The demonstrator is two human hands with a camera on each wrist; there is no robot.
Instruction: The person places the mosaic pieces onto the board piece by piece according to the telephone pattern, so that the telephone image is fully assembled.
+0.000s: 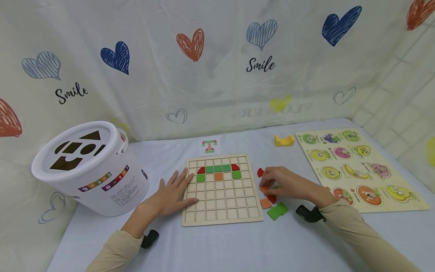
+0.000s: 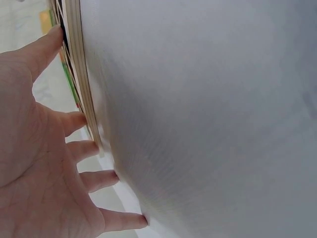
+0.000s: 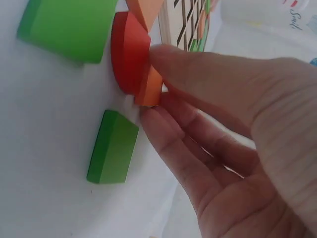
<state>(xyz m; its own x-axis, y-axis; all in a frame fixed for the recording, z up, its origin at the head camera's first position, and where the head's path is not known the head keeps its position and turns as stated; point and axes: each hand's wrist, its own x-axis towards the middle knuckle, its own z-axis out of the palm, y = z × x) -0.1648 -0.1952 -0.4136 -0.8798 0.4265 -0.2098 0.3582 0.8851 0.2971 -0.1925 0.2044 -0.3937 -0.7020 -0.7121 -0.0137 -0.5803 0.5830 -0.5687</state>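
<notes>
My left hand (image 1: pixel 171 197) lies with its fingers spread at the left edge of a wooden grid board (image 1: pixel 221 204), thumb and some fingertips on the rim. In the grid's upper rows sit red quarter-round pieces (image 1: pixel 235 167), several green squares (image 1: pixel 218 168) and an orange square (image 1: pixel 218 176). Right of the board, my right hand (image 1: pixel 285 182) pinches an orange block (image 3: pixel 149 89) between thumb and fingers, low over the cloth. Against that block is a red curved piece (image 3: pixel 128 54); a green block (image 3: pixel 114 148) lies just below the fingertips in the right wrist view.
Loose green squares (image 1: pixel 276 211), another orange square (image 1: pixel 266 203) and a red piece (image 1: pixel 260 172) lie beside the board. Behind it is a pattern card (image 1: pixel 210 146). A white bucket (image 1: pixel 119 189) stands left; a fruit puzzle board (image 1: pixel 368 172) and a yellow block (image 1: pixel 284 141) lie right.
</notes>
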